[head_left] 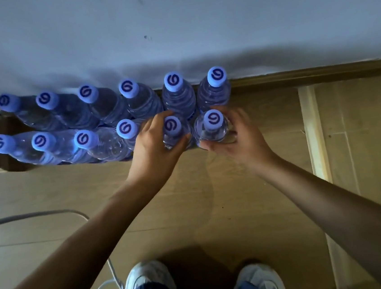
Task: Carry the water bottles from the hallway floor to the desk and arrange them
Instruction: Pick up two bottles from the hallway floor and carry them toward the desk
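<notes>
Several clear water bottles with blue caps stand in two rows on the hallway floor against the wall, a back row (pixel 87 93) and a front row (pixel 83 139). My left hand (pixel 154 145) wraps around the front-row bottle second from the right (pixel 172 125), thumb on its near side. My right hand (pixel 236 139), slightly blurred, curls around the rightmost front bottle (pixel 213 118). Both bottles stand upright on the floor.
A pale wall (pixel 172 28) with a wooden baseboard (pixel 307 76) runs behind the bottles. A grey cable (pixel 34 215) loops over the floor at the left, down to my white shoes (pixel 149 278). A light strip (pixel 312 131) crosses the floor at the right.
</notes>
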Demonstrator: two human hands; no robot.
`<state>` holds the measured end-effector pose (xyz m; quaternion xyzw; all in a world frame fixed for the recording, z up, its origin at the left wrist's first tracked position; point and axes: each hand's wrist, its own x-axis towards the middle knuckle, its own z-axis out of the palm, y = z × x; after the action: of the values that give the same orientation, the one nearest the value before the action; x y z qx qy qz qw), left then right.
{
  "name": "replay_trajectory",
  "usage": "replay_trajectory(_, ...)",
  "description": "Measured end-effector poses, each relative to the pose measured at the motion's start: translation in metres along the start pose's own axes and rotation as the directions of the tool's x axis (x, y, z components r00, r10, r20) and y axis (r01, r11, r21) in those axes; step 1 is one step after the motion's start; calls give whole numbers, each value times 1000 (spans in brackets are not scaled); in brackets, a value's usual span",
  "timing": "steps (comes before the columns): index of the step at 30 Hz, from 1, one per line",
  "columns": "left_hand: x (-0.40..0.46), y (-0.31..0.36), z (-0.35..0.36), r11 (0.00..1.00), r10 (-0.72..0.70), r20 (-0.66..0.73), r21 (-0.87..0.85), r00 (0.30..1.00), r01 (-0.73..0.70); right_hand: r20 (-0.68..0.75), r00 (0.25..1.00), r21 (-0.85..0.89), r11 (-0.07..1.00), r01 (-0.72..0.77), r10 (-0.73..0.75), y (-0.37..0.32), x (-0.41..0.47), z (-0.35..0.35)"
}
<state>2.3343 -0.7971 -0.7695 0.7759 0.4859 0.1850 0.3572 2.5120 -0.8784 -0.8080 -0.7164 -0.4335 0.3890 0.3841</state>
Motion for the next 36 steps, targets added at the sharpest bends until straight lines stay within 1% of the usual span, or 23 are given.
replay_trajectory(3,-2,-5,0,999,53,-13,-8,999,-53,-8,999,-5,999,33,-34,3,1,-1)
replay_trajectory(6,-5,-12,2,995,102,2,-5,995,-102,-15,998,52,997,60,-59,10,-1,-1)
replay_trajectory(10,-7,-19,11,977,202,91,45,975,-206,-56,995,102,991,90,-85,18,-11,-5)
replay_trajectory(13,-8,-21,15,964,264,189,-27,946,-264,-78,992,102,990,102,-94,22,-17,-6)
replay_trajectory(15,-8,-20,17,968,250,215,-72,944,-240,-75,993,105,990,95,-88,24,-21,-5)
replay_trajectory(19,-5,-16,23,975,221,180,-54,959,-214,-52,997,155,986,57,-49,20,-28,-3)
replay_trajectory(23,-9,-15,19,979,155,156,-157,975,-131,-67,998,191,981,17,-5,10,-33,-4)
replay_trajectory(27,-21,-9,9,969,149,162,-219,975,-112,-46,999,224,974,21,-11,-5,-41,-10)
replay_trajectory(30,-27,10,-13,960,149,176,-262,973,-99,-59,998,275,961,33,-18,-33,-51,-21)
replay_trajectory(32,-31,32,-35,956,152,172,-277,973,-100,-43,999,299,954,26,-14,-62,-58,-31)
replay_trajectory(36,-42,100,-99,953,126,127,-292,984,-85,24,999,360,932,-37,31,-144,-80,-61)
